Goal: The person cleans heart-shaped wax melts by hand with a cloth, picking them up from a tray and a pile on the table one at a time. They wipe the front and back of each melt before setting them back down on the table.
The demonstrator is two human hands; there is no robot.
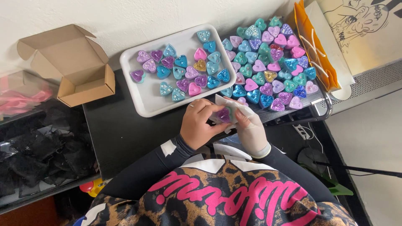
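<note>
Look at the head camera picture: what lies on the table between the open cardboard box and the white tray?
Nothing: in the head view the stretch of black table between the cardboard box and the white tray is bare.

- A flat black counter point(121, 125) carries everything.
- A white rectangular plastic tray point(144, 100) of glittery heart-shaped pieces lies on it at the middle.
- An open brown cardboard box point(86, 86) sits at its left edge.
- Loose glittery heart-shaped pieces point(268, 67) in pink, purple, teal and blue crowd its right end.

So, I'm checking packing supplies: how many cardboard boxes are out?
1. An open brown cardboard box sits left of the white tray of heart-shaped pieces, flaps up, near the wall. Others may be hidden outside the view.
</note>
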